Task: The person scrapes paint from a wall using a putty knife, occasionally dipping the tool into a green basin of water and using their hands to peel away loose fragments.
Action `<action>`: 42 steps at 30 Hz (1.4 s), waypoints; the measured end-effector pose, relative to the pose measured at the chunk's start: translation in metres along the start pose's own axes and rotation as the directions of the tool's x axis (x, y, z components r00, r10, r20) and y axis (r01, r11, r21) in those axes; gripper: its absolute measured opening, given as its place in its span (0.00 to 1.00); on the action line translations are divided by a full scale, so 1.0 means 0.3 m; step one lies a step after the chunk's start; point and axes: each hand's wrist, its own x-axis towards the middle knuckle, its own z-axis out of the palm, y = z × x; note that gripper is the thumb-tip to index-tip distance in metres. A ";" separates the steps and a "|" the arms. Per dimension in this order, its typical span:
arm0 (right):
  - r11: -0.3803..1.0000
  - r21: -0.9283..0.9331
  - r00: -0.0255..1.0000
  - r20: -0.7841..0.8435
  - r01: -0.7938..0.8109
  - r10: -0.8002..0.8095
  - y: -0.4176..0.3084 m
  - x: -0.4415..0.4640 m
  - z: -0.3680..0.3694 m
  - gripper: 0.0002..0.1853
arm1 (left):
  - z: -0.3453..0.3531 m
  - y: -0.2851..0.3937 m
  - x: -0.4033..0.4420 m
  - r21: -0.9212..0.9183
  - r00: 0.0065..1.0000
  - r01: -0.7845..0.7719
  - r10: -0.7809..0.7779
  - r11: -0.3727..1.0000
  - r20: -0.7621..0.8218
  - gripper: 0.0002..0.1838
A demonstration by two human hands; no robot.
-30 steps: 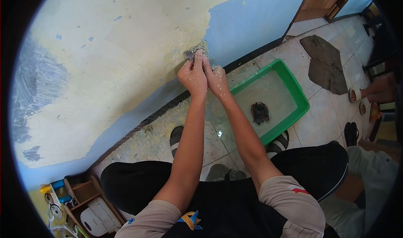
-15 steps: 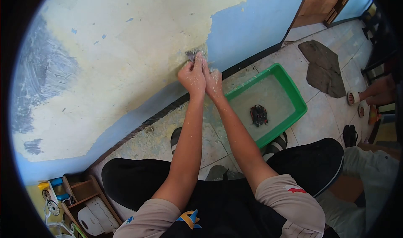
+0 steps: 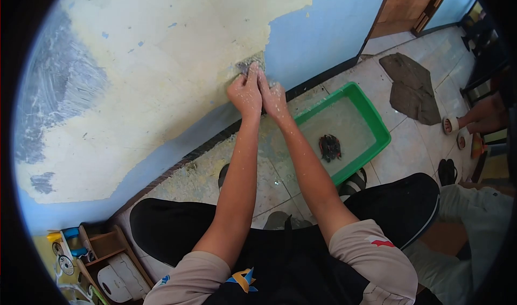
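My left hand (image 3: 245,94) and my right hand (image 3: 273,97) are pressed together at the wall (image 3: 177,52), both closed and speckled with pale flakes. Past the fingertips, a dark patch shows on the wall at the edge between the cream area and the blue paint (image 3: 318,36); whatever the fingers hold is hidden or too small to name. To the right of my hands, a green basin (image 3: 377,122) with cloudy water stands on the tiled floor, and a dark and red bundle (image 3: 329,147) lies in it.
A crumpled brown cloth (image 3: 412,89) lies beyond the basin. At the right are another person's feet (image 3: 474,119) and black flip-flops (image 3: 447,171). A wooden shelf (image 3: 102,246) stands at the lower left. Flakes of paint litter the floor along the wall base (image 3: 202,184).
Both hands stay pressed together at the same part of the wall, with only small shifts. The camera view has moved slightly, so the basin and cloth appear a little further left.
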 end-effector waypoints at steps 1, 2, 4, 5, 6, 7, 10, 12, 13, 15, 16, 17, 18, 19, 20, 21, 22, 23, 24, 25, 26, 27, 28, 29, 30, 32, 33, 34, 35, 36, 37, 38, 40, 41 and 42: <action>0.998 0.010 0.998 -0.035 -0.055 0.055 0.032 -0.019 0.011 0.42 | -0.007 -0.021 -0.014 0.114 1.000 -0.020 0.022 0.993 -0.011 0.25; 0.994 0.022 0.991 -0.070 -0.109 0.110 0.063 -0.032 0.021 0.43 | -0.019 -0.043 -0.031 0.110 1.000 -0.027 0.028 0.994 -0.009 0.25; 0.996 0.049 0.991 -0.111 -0.070 0.075 0.110 -0.028 0.053 0.43 | -0.032 -0.057 -0.040 0.145 1.000 0.002 -0.003 0.989 0.007 0.25; 0.996 0.071 0.987 -0.147 -0.047 0.058 0.133 -0.023 0.067 0.43 | -0.031 -0.063 -0.027 0.146 1.000 -0.006 0.004 0.989 0.011 0.25; 0.996 0.074 0.987 -0.147 -0.049 0.060 0.127 -0.021 0.061 0.43 | -0.033 -0.070 -0.015 0.132 1.000 0.002 -0.006 0.991 0.026 0.25; 0.981 0.150 0.992 -0.029 -0.119 0.125 0.103 -0.011 0.040 0.43 | -0.030 -0.059 -0.005 0.116 0.999 0.012 -0.016 0.993 0.038 0.26; 0.966 0.191 0.982 0.101 -0.177 0.159 -0.001 -0.003 -0.004 0.43 | -0.004 0.021 0.014 -0.027 0.999 0.022 -0.021 0.999 0.025 0.26; 0.977 0.163 0.988 0.104 -0.134 0.118 -0.037 -0.009 -0.017 0.43 | -0.003 0.008 0.008 -0.018 0.999 0.027 -0.026 0.999 0.023 0.26; 0.986 0.142 0.996 0.033 -0.090 0.086 -0.018 -0.015 -0.001 0.43 | -0.003 -0.004 0.014 -0.007 1.000 0.023 -0.023 1.000 0.020 0.26; 0.992 0.120 0.998 -0.040 -0.050 0.055 0.043 -0.036 0.026 0.42 | -0.021 -0.049 -0.013 0.058 1.000 -0.017 0.017 0.998 0.001 0.26; 0.992 0.095 0.995 -0.034 -0.087 0.091 0.075 -0.049 0.035 0.42 | -0.027 -0.069 -0.029 0.125 0.999 -0.050 0.052 0.991 -0.013 0.26; 0.990 0.072 0.992 -0.030 -0.119 0.122 0.101 -0.041 0.043 0.42 | -0.025 -0.087 -0.022 0.121 0.998 -0.055 0.057 0.991 -0.012 0.26; 0.990 0.074 0.992 -0.032 -0.119 0.122 0.085 -0.042 0.031 0.42 | -0.032 -0.096 -0.018 0.126 1.000 -0.015 0.016 0.992 -0.001 0.26; 0.951 0.209 0.972 0.115 -0.227 0.207 0.075 -0.051 0.014 0.41 | -0.042 -0.109 -0.022 0.135 0.999 0.030 -0.032 0.990 0.008 0.26; 0.882 0.321 0.926 0.268 -0.345 0.264 0.064 -0.059 0.001 0.41 | -0.046 -0.121 -0.027 0.138 0.999 0.034 -0.035 0.990 0.008 0.26; 0.882 0.322 0.926 0.268 -0.345 0.265 0.056 -0.061 -0.002 0.41 | -0.045 -0.114 -0.027 0.124 0.999 0.045 -0.047 0.991 0.011 0.27; 0.890 0.287 0.927 0.236 -0.354 0.293 0.043 -0.056 -0.001 0.40 | -0.041 -0.104 -0.018 0.108 0.999 0.051 -0.053 0.993 0.014 0.27; 0.896 0.253 0.925 0.202 -0.366 0.321 0.029 -0.050 0.000 0.39 | -0.036 -0.094 -0.004 0.108 0.999 0.046 -0.048 0.993 0.014 0.27; 0.896 0.256 0.927 0.203 -0.362 0.316 -0.004 -0.034 -0.009 0.39 | -0.026 -0.062 0.011 0.092 1.000 0.003 -0.005 0.996 0.023 0.27; 0.921 0.272 0.953 0.199 -0.278 0.228 -0.037 -0.014 -0.023 0.38 | -0.018 -0.023 0.019 0.077 0.999 -0.035 0.033 0.996 0.032 0.27; 0.938 0.287 0.971 0.194 -0.195 0.143 -0.061 -0.002 -0.034 0.38 | -0.005 0.016 0.030 0.080 0.999 -0.031 0.028 0.996 0.033 0.27; 0.937 0.284 0.969 0.195 -0.205 0.153 -0.056 0.007 -0.032 0.38 | 0.010 0.063 0.038 0.015 0.999 -0.011 0.010 1.000 0.046 0.26; 0.923 0.326 0.971 0.189 -0.204 0.148 -0.060 0.024 -0.027 0.39 | 0.021 0.092 0.044 -0.055 0.998 0.005 -0.002 0.998 0.058 0.26; 0.909 0.369 0.974 0.181 -0.195 0.135 -0.069 0.042 -0.021 0.40 | 0.025 0.092 0.048 -0.060 0.998 0.001 0.002 0.998 0.057 0.26; 0.910 0.369 0.975 0.180 -0.190 0.131 -0.066 0.042 -0.009 0.40 | 0.022 0.069 0.049 -0.011 0.999 -0.024 0.025 1.000 0.043 0.26; 0.953 0.276 0.992 0.033 -0.129 0.124 -0.026 0.016 0.013 0.41 | 0.015 0.016 0.038 0.036 0.998 -0.050 0.049 0.998 0.034 0.26; 0.953 0.273 0.991 0.030 -0.132 0.128 0.010 -0.007 0.014 0.41 | 0.003 -0.018 0.015 0.090 0.998 -0.054 0.051 0.995 0.030 0.26; 0.971 0.179 0.987 0.017 -0.158 0.158 0.043 -0.027 0.016 0.40 | -0.007 -0.062 -0.002 0.142 0.998 -0.061 0.058 0.988 0.026 0.26; 0.980 0.087 0.983 0.002 -0.182 0.182 0.073 -0.037 0.020 0.40 | -0.017 -0.106 -0.019 0.139 0.998 -0.065 0.061 0.988 0.028 0.26; 0.980 0.088 0.984 0.000 -0.180 0.181 0.104 -0.052 0.029 0.40 | -0.031 -0.167 -0.035 0.157 1.000 -0.005 0.000 0.988 0.029 0.26; 0.980 0.078 0.982 -0.023 -0.186 0.188 0.132 -0.070 0.036 0.40 | -0.038 -0.197 -0.046 0.178 0.998 0.057 -0.063 0.982 0.030 0.27; 0.979 0.064 0.979 -0.046 -0.193 0.197 0.160 -0.079 0.037 0.40 | -0.039 -0.228 -0.048 0.178 0.997 0.060 -0.067 0.982 0.033 0.27; 0.980 0.018 0.979 -0.036 -0.199 0.200 0.179 -0.066 0.022 0.42 | -0.040 -0.255 -0.049 0.105 0.988 0.133 -0.140 0.986 0.064 0.25; 0.979 -0.024 0.979 -0.023 -0.204 0.204 0.189 -0.060 0.018 0.43 | -0.036 -0.270 -0.052 0.108 0.988 0.136 -0.144 0.985 0.063 0.25; 0.978 -0.023 0.978 -0.020 -0.207 0.207 0.220 -0.049 0.021 0.43 | -0.027 -0.284 -0.051 0.061 0.986 0.155 -0.158 0.986 0.056 0.24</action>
